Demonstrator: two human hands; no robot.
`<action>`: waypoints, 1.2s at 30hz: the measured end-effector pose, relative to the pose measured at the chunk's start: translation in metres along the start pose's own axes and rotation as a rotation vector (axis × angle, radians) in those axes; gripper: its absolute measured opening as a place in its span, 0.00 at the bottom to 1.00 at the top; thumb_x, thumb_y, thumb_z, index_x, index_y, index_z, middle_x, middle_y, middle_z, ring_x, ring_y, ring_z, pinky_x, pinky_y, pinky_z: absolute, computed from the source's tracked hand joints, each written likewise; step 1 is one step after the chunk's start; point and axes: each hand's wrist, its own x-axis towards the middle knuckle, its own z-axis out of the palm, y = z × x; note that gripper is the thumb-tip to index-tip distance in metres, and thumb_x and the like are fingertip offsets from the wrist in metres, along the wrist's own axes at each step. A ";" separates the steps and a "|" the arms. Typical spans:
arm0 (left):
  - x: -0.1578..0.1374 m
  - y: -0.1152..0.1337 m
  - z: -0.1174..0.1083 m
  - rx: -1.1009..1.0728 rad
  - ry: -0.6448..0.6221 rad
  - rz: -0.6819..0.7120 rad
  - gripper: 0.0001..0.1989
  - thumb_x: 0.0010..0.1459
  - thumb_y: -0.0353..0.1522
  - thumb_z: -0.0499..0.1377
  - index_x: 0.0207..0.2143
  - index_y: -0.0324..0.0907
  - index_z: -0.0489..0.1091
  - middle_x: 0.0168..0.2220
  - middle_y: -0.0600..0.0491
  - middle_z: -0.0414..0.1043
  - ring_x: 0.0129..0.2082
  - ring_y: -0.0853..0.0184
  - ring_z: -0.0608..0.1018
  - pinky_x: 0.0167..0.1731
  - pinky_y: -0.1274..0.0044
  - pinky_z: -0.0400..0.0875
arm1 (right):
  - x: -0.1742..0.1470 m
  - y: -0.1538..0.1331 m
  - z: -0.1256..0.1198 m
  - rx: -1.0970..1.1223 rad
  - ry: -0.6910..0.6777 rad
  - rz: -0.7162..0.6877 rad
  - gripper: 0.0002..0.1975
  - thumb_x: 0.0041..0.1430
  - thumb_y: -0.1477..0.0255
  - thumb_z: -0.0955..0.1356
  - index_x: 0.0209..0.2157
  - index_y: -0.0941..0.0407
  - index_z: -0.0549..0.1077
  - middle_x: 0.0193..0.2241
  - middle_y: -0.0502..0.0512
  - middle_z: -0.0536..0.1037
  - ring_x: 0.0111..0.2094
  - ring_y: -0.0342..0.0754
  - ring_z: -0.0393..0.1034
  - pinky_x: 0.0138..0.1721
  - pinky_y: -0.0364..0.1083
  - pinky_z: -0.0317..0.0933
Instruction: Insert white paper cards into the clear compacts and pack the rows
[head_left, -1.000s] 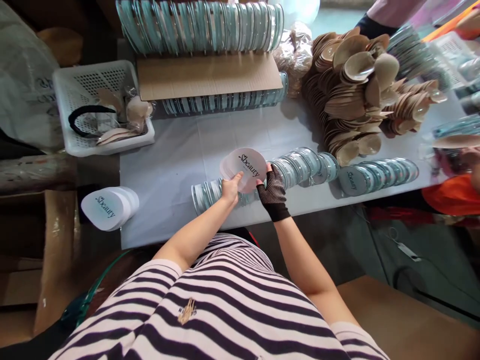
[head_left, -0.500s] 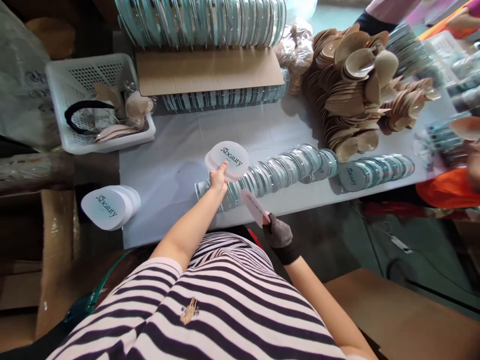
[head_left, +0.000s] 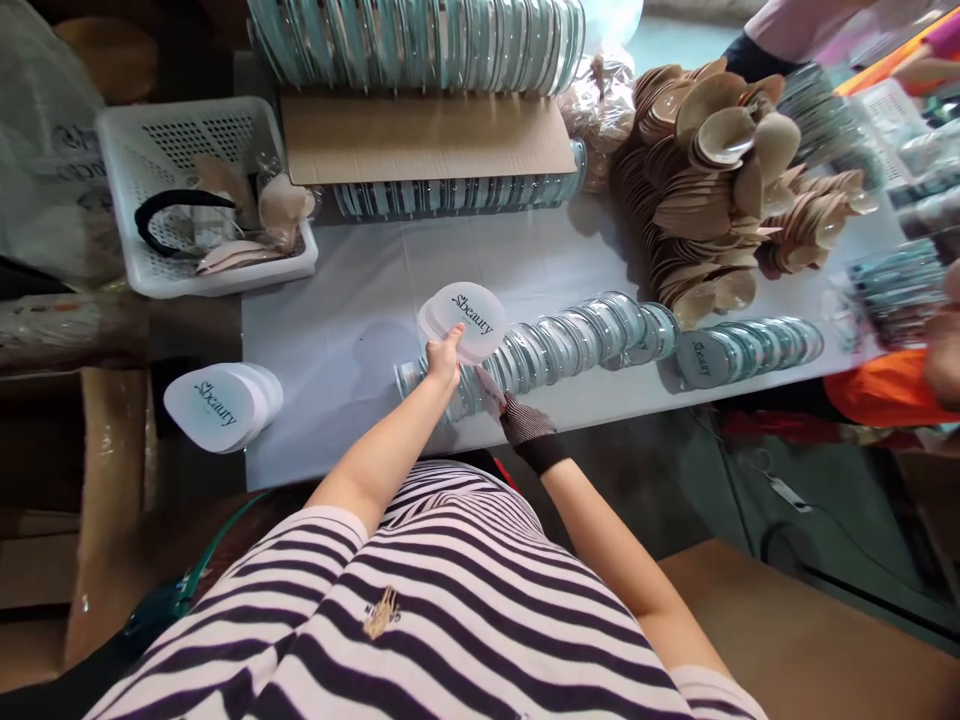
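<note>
My bare left hand [head_left: 445, 358] grips a small stack of white rounded cards [head_left: 471, 318] printed "beauty", thumb on top. In a fingerless dark glove, my right hand [head_left: 527, 420] pinches a single printed card [head_left: 489, 386], tilted on edge. That card's upper end meets a long row of clear round plastic cases [head_left: 551, 350] lying on the table, just beyond both hands. I cannot tell whether the card is inside a case or only in front of one. A second stack of the same cards [head_left: 217, 405] lies at the table's left edge.
A white basket [head_left: 217, 285] with packed items stands at the back left. Beside it, a cardboard sheet [head_left: 427, 140] lies between rows of cases. Stacked beige cups [head_left: 697, 200] and another case row [head_left: 757, 350] are to the right. People's arms show at the far right.
My right hand has moved left and up with its card, bringing it to the row of cases. My left hand has stayed nearly in place with its stack.
</note>
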 end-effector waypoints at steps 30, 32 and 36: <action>-0.003 0.001 -0.001 -0.011 0.023 0.046 0.13 0.49 0.23 0.69 0.40 0.37 0.77 0.39 0.48 0.82 0.46 0.61 0.82 0.54 0.66 0.74 | 0.048 -0.009 0.025 0.483 -0.017 -0.294 0.18 0.70 0.68 0.57 0.56 0.54 0.68 0.31 0.53 0.80 0.27 0.41 0.74 0.30 0.40 0.67; -0.005 0.000 0.001 -0.003 0.025 0.059 0.12 0.50 0.23 0.69 0.39 0.37 0.78 0.39 0.48 0.82 0.45 0.61 0.82 0.53 0.66 0.73 | 0.048 -0.007 0.018 0.524 -0.011 -0.261 0.17 0.69 0.64 0.59 0.49 0.56 0.73 0.28 0.53 0.79 0.25 0.42 0.74 0.28 0.40 0.66; -0.010 -0.002 0.004 0.008 0.031 0.091 0.09 0.50 0.21 0.67 0.36 0.37 0.77 0.35 0.51 0.82 0.43 0.64 0.82 0.52 0.69 0.74 | 0.058 -0.004 -0.008 0.486 0.263 -0.143 0.19 0.66 0.60 0.61 0.39 0.58 0.77 0.34 0.62 0.81 0.38 0.50 0.76 0.40 0.47 0.69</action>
